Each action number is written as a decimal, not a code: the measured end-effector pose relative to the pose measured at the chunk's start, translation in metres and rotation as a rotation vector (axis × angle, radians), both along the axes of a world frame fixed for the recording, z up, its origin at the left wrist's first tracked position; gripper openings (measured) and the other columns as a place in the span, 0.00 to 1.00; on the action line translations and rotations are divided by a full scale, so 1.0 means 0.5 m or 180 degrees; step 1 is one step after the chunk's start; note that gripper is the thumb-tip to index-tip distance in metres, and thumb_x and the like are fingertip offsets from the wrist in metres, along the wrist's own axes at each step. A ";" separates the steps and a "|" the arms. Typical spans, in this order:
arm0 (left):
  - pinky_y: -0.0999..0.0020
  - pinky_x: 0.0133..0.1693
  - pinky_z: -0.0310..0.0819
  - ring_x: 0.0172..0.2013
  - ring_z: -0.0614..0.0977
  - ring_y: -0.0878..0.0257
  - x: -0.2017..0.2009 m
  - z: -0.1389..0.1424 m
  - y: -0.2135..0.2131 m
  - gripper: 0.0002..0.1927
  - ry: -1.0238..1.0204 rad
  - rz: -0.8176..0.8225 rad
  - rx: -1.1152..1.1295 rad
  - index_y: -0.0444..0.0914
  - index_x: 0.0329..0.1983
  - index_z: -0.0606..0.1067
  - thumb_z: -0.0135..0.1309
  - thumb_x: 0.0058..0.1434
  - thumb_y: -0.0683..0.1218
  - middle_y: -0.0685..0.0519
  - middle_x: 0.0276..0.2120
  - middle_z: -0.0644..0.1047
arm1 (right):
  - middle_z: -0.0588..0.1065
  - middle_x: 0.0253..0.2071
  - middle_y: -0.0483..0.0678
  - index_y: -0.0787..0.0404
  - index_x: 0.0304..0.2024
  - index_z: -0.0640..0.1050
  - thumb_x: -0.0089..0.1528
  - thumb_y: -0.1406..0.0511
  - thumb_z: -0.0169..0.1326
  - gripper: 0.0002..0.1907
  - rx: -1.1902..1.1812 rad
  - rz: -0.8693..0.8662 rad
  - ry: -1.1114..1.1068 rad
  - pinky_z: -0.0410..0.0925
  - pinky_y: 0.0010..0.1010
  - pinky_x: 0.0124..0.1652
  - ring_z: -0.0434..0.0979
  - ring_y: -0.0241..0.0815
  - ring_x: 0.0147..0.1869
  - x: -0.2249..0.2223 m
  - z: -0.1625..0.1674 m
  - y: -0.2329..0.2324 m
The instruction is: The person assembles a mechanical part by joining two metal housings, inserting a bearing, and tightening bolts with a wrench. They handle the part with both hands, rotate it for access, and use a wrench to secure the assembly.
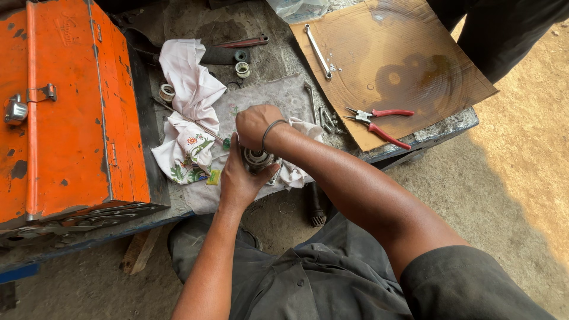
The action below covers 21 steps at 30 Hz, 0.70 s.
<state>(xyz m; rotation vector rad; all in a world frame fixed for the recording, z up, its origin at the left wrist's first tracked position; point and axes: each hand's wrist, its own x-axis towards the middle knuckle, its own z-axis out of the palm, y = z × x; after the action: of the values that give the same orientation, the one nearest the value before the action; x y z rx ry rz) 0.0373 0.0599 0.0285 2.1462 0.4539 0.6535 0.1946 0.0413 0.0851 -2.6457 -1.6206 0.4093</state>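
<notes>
Bearing part (258, 159) stands upright between both hands. Left hand (238, 178) cups it from 7 o'clock. Right hand (256, 125) presses closed at 12 o'clock.

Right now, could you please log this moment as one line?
left hand: holds bearing | right hand: on bearing | under: cloth | nearby: pliers, toolbox

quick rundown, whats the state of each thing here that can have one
toolbox: lid shut, latch down
pliers: jaws slightly open, lying on cardboard
wrench: lying flat on the cardboard
round metal part: gripped between both hands
left hand: cupped under the part
right hand: pressed on top of the part
white cloth: crumpled on the bench
</notes>
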 end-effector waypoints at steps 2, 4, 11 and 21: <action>0.58 0.52 0.78 0.56 0.81 0.47 -0.002 -0.001 0.000 0.62 0.0038 -0.0009 -0.0063 0.25 0.73 0.53 0.71 0.49 0.63 0.36 0.57 0.76 | 0.82 0.36 0.56 0.60 0.36 0.84 0.59 0.57 0.58 0.13 0.0062 -0.0077 -0.0054 0.76 0.43 0.41 0.85 0.53 0.42 -0.004 0.002 -0.004; 0.59 0.51 0.78 0.54 0.83 0.49 0.003 -0.002 0.004 0.63 0.0136 -0.0008 -0.0189 0.26 0.73 0.53 0.70 0.47 0.64 0.39 0.54 0.79 | 0.82 0.36 0.56 0.60 0.36 0.84 0.60 0.55 0.58 0.15 0.0124 -0.0117 -0.0037 0.76 0.43 0.41 0.84 0.54 0.42 0.000 0.005 -0.007; 0.57 0.51 0.78 0.55 0.82 0.45 0.002 -0.020 0.005 0.64 0.0079 0.0045 -0.0032 0.24 0.73 0.52 0.72 0.48 0.64 0.35 0.56 0.77 | 0.81 0.37 0.57 0.60 0.35 0.84 0.59 0.58 0.59 0.13 -0.0010 0.0026 0.0034 0.75 0.42 0.43 0.84 0.54 0.43 0.009 -0.005 -0.002; 0.54 0.52 0.77 0.56 0.80 0.42 0.004 -0.036 0.007 0.65 0.0042 0.0089 0.0144 0.26 0.74 0.52 0.71 0.47 0.67 0.33 0.56 0.76 | 0.82 0.38 0.56 0.60 0.36 0.84 0.57 0.59 0.59 0.12 -0.0002 0.0041 -0.0090 0.75 0.42 0.43 0.84 0.54 0.45 0.012 -0.007 -0.001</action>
<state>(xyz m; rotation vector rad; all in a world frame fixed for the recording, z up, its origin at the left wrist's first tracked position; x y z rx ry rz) 0.0391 0.0637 0.0104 2.1914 0.4814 0.6715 0.2006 0.0409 0.0814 -2.6549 -1.6465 0.3748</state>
